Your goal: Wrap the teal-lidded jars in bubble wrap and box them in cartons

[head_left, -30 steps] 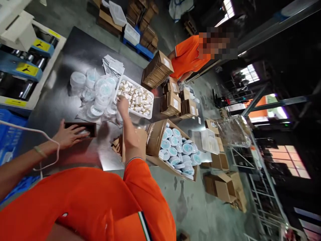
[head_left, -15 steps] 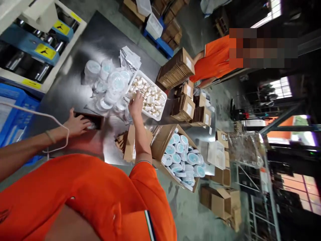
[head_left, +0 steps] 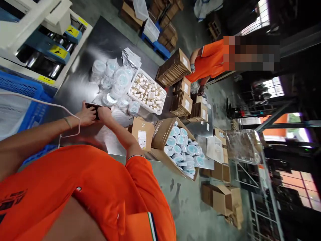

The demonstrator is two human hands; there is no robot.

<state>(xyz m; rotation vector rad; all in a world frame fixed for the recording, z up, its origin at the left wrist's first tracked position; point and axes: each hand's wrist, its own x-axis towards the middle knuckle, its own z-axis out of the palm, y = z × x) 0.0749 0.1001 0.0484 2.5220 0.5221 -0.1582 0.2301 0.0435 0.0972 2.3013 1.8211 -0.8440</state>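
Observation:
A small brown cardboard box [head_left: 94,106] with a dark inside lies on the metal table in front of me. My left hand [head_left: 86,115] grips its left end, thumb at the far edge and fingers over the side. My right hand [head_left: 104,114] is at the box's opening with its fingers curled down; whatever they hold is hidden. Beyond the box lie round white-and-teal tubs in clear bags [head_left: 121,80]. Beside them stands a white basket [head_left: 146,107] full of small white-and-gold bottles [head_left: 147,92].
A large carton of round white-and-teal tubs [head_left: 181,150] stands to the right, beside a labelled carton [head_left: 143,134]. Stacks of flat cardboard [head_left: 173,68] stand farther off, near a co-worker in orange [head_left: 213,60]. Packets [head_left: 131,57], a roller machine [head_left: 55,50] and a blue crate [head_left: 25,87] flank the table.
My right hand has left the basket of bottles and come back to the small box. My left hand stays at the box, its fingers now closer around it.

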